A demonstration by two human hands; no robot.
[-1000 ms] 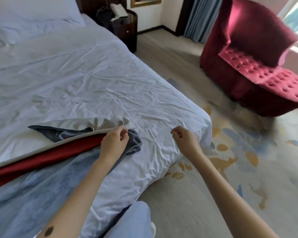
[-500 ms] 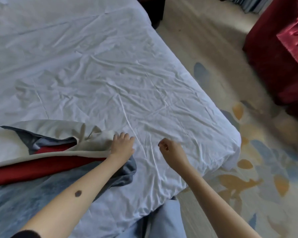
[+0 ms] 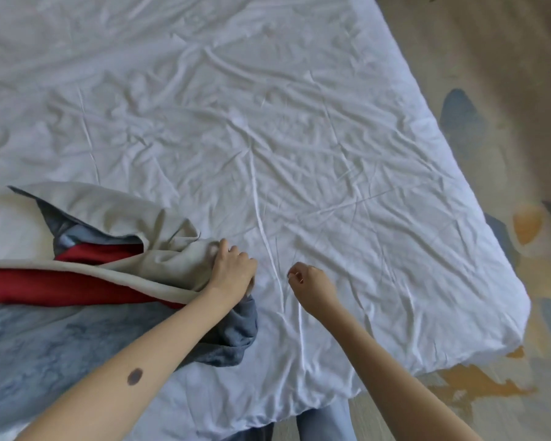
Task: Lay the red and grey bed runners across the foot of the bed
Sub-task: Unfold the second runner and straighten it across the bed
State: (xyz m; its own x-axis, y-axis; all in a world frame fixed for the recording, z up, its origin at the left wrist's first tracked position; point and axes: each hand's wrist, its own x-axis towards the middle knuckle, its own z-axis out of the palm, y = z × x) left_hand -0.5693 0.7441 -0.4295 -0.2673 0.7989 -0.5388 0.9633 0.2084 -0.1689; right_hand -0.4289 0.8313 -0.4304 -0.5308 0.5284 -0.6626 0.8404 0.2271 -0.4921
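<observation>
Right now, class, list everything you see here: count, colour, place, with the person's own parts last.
sheet: one, white, creased, covering the bed.
red runner: one, red, a band across the bed's left part.
grey runner: one, blue-grey, nearer than the red band, end bunched under the left wrist.
beige lining: one, beige, folded over above the red band.
carpet: one, beige with blue and orange patches, right of the bed.
trousers: one pair, light blue, bottom edge.
left hand: one, gripping the bunched lining.
right hand: one, fingers curled, apparently empty, over the sheet.
</observation>
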